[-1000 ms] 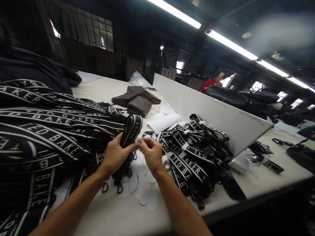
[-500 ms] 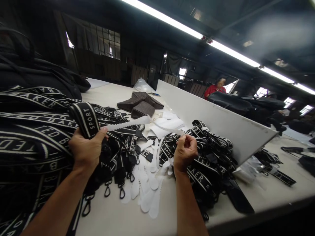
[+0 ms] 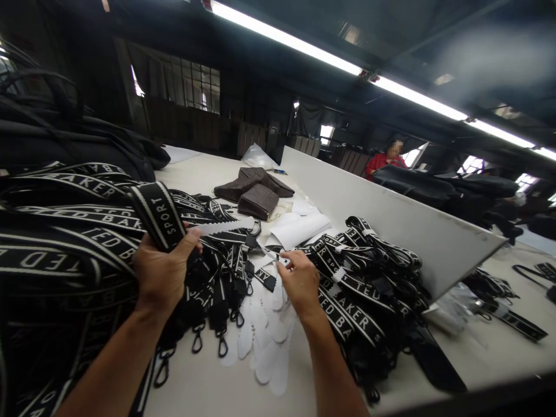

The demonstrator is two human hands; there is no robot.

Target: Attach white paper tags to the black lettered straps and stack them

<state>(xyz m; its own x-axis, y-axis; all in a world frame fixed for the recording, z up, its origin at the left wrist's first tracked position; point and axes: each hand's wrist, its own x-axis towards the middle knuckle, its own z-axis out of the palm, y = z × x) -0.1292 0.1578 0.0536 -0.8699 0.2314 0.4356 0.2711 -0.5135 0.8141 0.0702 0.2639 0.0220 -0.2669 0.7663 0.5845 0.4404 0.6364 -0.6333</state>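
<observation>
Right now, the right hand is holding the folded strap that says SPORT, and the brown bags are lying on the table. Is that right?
Not quite: the head view shows the left hand, not the right hand, holding the folded strap that says SPORT. The brown bags are lying on the table.

2 bare forearms enter from the lower edge of the view and converge upward. The left forearm (image 3: 115, 356) slopes up to the right; the right forearm (image 3: 332, 362) slopes up to the left. Left hand (image 3: 160, 269): closed in a grip, fingers curled, thumb extended up and to the right. Right hand (image 3: 300, 282): back of hand toward the camera, thumb and index finger directed left, tips close together; fingertip contact cannot be determined. The 2 hands are apart, the left slightly higher.
</observation>
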